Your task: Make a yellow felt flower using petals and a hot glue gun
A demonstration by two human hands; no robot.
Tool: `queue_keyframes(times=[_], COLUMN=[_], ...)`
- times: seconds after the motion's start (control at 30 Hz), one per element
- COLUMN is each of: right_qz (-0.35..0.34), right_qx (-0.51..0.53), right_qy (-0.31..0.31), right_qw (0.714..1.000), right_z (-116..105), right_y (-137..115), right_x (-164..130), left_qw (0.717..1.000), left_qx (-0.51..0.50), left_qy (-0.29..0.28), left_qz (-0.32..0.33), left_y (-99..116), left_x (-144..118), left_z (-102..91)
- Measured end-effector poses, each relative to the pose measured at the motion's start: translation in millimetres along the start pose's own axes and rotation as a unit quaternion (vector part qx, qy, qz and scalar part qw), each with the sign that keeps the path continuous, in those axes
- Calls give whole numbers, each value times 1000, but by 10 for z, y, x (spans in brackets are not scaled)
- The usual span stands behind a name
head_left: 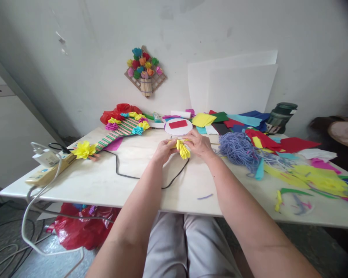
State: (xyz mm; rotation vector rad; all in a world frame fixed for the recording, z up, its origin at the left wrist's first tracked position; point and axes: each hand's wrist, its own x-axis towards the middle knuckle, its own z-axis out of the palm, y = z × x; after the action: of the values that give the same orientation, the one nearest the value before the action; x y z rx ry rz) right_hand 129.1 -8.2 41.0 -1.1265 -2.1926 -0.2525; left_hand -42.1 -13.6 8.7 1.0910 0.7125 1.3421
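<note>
Between my two hands, above the middle of the table, is a gathered yellow crepe paper flower [183, 150]. My left hand [164, 150] pinches it from the left side. From the right, my right hand [199, 143] has its fingers closed on the same paper. The fingertips partly hide the flower's upper end. Just beyond the hands lies a white oval disc [178, 131] with a red paper rectangle [178, 124] on it. A tangle of purple-grey yarn [239, 151] sits to the right of my right hand.
A woven fan-shaped piece with paper flowers [120, 131] lies at left, near a power strip [50, 170] with cables. A black cord [127, 177] crosses the table [104, 189]. Coloured paper sheets [203, 119], scraps and a dark green bottle [281, 117] stand or lie right.
</note>
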Motion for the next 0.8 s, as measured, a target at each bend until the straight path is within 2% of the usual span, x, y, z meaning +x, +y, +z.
queue_keyframes(times=[0.5,0.8], right_qz=[-2,3], right_qx=[-13,10], right_qy=[-1,22], right_qw=[1000,1000], right_z=[12,21], right_y=[23,68], right_x=[-7,-5], left_qw=[1000,998], left_qx=[8,-1], left_qy=[14,56], left_qz=[23,26], left_y=[3,22], left_x=[10,33], left_z=[-22,-52])
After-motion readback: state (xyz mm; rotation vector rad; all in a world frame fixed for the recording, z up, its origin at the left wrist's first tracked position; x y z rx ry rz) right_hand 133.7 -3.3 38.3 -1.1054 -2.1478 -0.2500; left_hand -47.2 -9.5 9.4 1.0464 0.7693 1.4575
